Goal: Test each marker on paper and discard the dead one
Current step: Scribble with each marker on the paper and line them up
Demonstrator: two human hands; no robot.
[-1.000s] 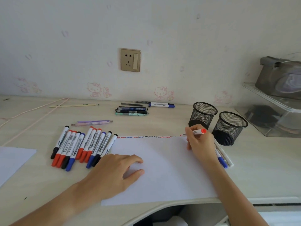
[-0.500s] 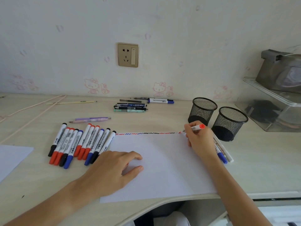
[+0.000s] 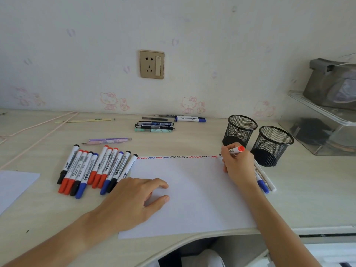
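Observation:
A white sheet of paper [image 3: 192, 189] lies on the desk, with a row of red, blue and black squiggles [image 3: 177, 157] along its far edge. My right hand [image 3: 238, 166] grips a red marker [image 3: 234, 150] whose tip touches the paper's far right corner. My left hand [image 3: 133, 201] rests flat on the sheet's left part, fingers spread. Several capped red, blue and black markers [image 3: 96, 170] lie side by side left of the paper. A few more markers [image 3: 264, 182] lie under my right wrist.
Two black mesh cups [image 3: 239, 130] [image 3: 272, 145] stand right of the paper. Several pens [image 3: 155, 126] and a blue marker [image 3: 189, 119] lie by the wall, a purple pen [image 3: 107, 140] nearer. Another sheet [image 3: 13, 185] at far left, clear shelf [image 3: 323, 120] at right.
The red marker's tip stays at the paper's far right corner and a short red squiggle has appeared there. My left hand has not moved; the camera tilted slightly.

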